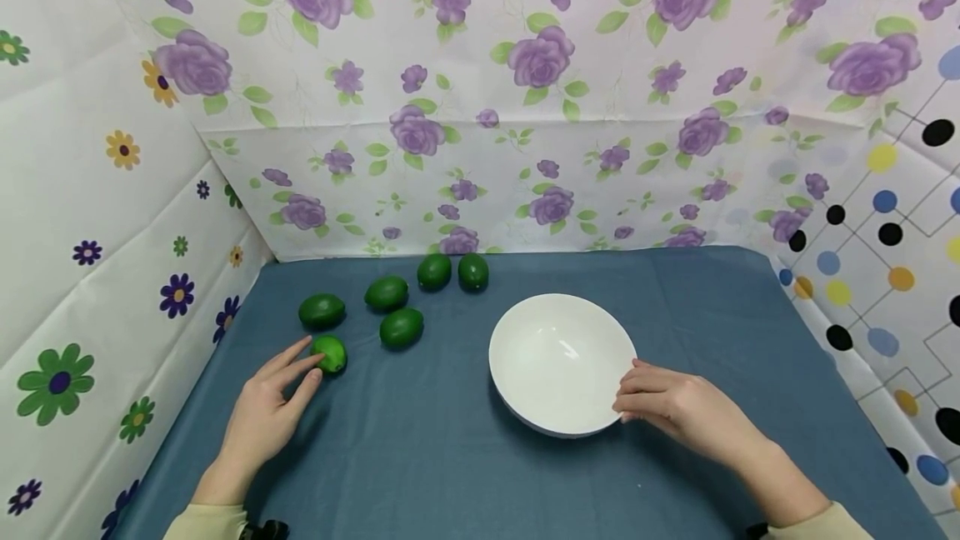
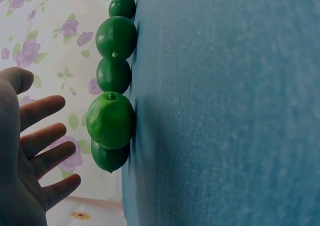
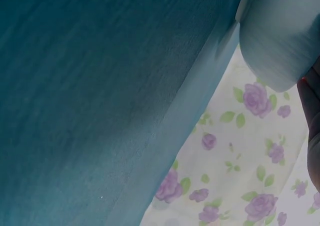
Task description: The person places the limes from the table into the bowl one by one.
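Observation:
My left hand [image 1: 264,411] is held over the bright green lime [image 1: 330,355], its fingers spread and its fingertips right at the fruit in the head view. In the left wrist view, straight fingers [image 2: 47,158] stand to the side of that lime [image 2: 111,121], with a gap between. At the right, my right hand [image 1: 686,407] grips the rim of a white bowl [image 1: 558,365] between fingers and thumb. The bowl stands upright with nothing inside. Only the bowl's outer wall [image 3: 280,41] and part of the hand show in the right wrist view.
Several darker green limes lie behind the bright one: one lime [image 1: 322,312] just beyond it, another lime [image 1: 401,328] to its right, more toward the back. A blue cloth [image 1: 420,457] covers the table. Flowered sheets [image 1: 480,90] hang at the back and sides.

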Action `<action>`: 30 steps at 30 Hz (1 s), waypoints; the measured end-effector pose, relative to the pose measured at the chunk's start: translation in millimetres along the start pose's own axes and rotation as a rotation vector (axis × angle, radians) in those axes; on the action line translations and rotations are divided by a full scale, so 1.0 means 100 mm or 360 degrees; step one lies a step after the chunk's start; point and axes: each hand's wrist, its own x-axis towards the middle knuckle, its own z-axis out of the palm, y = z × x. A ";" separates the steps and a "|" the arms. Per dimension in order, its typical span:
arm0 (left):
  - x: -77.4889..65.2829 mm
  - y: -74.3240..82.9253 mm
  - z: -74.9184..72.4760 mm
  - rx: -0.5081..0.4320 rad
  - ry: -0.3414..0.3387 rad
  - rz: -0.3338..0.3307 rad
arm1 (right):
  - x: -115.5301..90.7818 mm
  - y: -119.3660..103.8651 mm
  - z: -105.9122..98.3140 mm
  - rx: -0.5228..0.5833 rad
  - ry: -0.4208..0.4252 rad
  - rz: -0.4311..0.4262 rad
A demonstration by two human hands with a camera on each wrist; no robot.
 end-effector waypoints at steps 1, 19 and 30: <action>0.00 0.00 0.00 -0.0002 0.0002 0.0000 | 0.01 0.01 0.00 0.0001 0.0002 0.0002; 0.03 -0.02 -0.02 -0.0019 0.0042 0.0041 | 0.13 0.37 -0.05 -0.0092 -0.0088 0.0211; 0.13 0.03 0.02 -0.0074 0.0106 0.0081 | 0.24 0.67 -0.06 -0.0186 -0.0074 0.0267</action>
